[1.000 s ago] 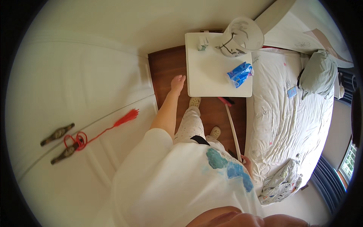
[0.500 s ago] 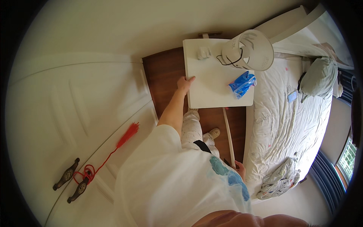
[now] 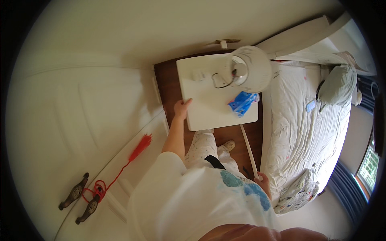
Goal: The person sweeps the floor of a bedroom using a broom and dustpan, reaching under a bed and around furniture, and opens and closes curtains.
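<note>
My left hand (image 3: 183, 109) grips the left edge of a white bedside table (image 3: 203, 114), thumb on the top and fingers over the side. On that table stand a lamp with a pale round shade (image 3: 259, 68) and a dark cord, a blue plastic packet (image 3: 242, 104), and a small whitish item (image 3: 198, 74) too blurred to name. Low at my right side, my right hand (image 3: 263, 180) is closed round the near end of a long thin white stick (image 3: 250, 152). The stick's far end reaches down beside the table's near edge.
A bed (image 3: 301, 124) with white bedding runs along the right, bearing a grey-green pillow (image 3: 337, 86), a light blue phone-like object (image 3: 311, 105) and crumpled cloth (image 3: 299, 193). White cabinet doors with dark handles (image 3: 74, 192) and a red tassel (image 3: 140, 148) stand left. A wall socket (image 3: 227, 41) is behind the table.
The bedside table has come toward me and away from the wall, with my left hand still on its edge. The lamp, packet and small item moved with it. My right hand keeps the stick.
</note>
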A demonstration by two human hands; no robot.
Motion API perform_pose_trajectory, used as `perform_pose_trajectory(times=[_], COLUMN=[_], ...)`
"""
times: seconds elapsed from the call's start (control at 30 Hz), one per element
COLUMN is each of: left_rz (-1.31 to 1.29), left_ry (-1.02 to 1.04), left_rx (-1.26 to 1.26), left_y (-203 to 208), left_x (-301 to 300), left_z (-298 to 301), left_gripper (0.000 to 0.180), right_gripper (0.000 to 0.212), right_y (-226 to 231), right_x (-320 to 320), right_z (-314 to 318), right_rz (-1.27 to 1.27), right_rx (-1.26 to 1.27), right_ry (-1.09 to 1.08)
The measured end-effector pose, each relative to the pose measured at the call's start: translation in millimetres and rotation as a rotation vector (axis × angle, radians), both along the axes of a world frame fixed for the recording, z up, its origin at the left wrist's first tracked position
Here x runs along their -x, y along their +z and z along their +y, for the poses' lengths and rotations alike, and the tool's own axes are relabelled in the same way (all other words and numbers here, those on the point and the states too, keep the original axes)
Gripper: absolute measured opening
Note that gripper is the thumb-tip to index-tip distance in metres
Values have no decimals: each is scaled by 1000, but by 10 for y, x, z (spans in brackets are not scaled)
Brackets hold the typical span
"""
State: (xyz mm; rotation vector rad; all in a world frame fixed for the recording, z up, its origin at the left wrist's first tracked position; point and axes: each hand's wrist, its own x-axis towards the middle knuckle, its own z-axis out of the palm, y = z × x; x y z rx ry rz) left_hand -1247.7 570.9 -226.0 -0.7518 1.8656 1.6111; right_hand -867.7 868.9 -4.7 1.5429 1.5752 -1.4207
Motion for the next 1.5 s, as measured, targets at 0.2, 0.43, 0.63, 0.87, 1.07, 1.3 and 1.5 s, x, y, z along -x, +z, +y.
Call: perform_pose_trajectory(times=[0.2, 0.43, 0.63, 0.87, 1.07, 1.3, 1.5], left_rz=[-55, 0, -87, 45, 482, 361, 366], left_ry=[31, 161, 298, -15, -77, -176, -224], left_rx=[57, -18, -86, 526, 966, 839, 730], left_y=[14, -209, -109, -98, 68, 439, 468], left_x=[98, 44, 148, 79, -350, -892, -1305], left_z=[-729, -1581, -1719, -1793, -1690, -1169, -789], left_gripper=[32, 40, 45, 46, 41, 44, 44], right_gripper=[39, 31, 30, 31, 33, 39, 34], right_y=[58, 304, 481, 12, -850, -1315, -364], right_x=[34, -109, 170, 1009, 2380, 916, -323], right_z=[48, 327, 313, 423, 526, 497, 559], right_rz=[-102, -120, -105, 103, 361, 426, -67], right_rx=[4, -264, -235, -265, -458, -358, -204], right_ry=[159, 360, 170, 271, 663, 619, 529])
